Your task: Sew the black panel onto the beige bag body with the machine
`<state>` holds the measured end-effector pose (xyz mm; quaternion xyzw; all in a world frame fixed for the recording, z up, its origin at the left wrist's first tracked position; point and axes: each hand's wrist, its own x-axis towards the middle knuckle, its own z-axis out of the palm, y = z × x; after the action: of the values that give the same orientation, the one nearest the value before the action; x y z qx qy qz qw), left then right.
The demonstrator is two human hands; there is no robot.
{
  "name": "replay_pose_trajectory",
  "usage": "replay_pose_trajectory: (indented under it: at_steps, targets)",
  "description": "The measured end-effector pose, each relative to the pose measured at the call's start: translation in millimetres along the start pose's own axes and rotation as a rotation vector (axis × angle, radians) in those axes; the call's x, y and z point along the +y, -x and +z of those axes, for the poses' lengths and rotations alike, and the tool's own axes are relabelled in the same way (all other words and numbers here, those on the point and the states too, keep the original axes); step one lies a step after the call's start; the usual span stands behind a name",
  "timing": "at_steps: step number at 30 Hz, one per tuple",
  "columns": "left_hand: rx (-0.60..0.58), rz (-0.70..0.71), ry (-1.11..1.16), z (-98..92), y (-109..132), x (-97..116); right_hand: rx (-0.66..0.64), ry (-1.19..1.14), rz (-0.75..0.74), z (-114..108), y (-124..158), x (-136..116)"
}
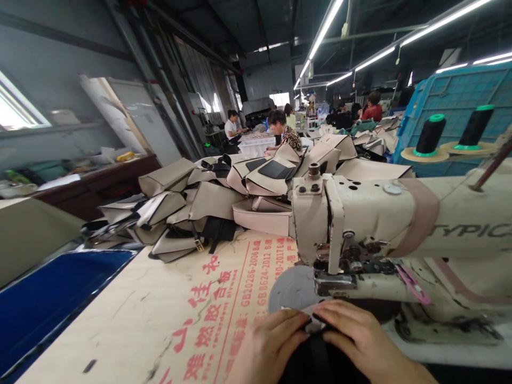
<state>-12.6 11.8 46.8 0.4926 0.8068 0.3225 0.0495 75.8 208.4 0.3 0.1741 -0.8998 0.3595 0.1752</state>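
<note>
Pressing black fabric (316,357) flat, left hand (268,346), right hand (360,341), fingertips meeting

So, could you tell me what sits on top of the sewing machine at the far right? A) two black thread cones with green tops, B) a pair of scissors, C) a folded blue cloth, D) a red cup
A: two black thread cones with green tops stand on round bases above the sewing machine.

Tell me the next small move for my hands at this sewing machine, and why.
Probably ease the black piece forward under the sewing machine head. Both the left hand and right hand pinch its front edge just short of the needle area, so a short push seems needed, fingers kept clear.
</note>
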Motion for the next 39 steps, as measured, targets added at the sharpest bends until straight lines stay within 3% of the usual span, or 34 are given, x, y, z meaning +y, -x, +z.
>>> replay_pose_trajectory:
  at_steps: [8, 15, 21, 26, 30, 35, 39]
  targets:
    - [-0.182, 0.081, -0.106, -7.4, -2, 6, -0.188, -0.061, -0.064, -9, -6, -3]
    - [-0.299, 0.193, -0.12, -11.2, -3, 4, -0.258, -0.139, -0.105, -16, -12, -6]
    - [-0.288, 0.13, -0.051, -9.0, -8, 8, -0.237, -0.19, -0.095, -18, -13, -6]
    - [-0.102, -0.11, 0.009, 1.3, -6, 7, -0.183, -0.214, -0.056, -14, -12, -2]
    - [-0.159, -0.04, 0.034, -2.5, -8, 8, -0.17, -0.237, -0.051, -11, -13, -1]
    - [-0.304, 0.137, -0.159, -15.5, -6, 15, -0.186, -0.249, -0.016, -8, -13, 1]
    - [-0.313, 0.118, -0.294, -14.6, -4, 19, -0.124, -0.22, 0.049, -5, -12, 3]
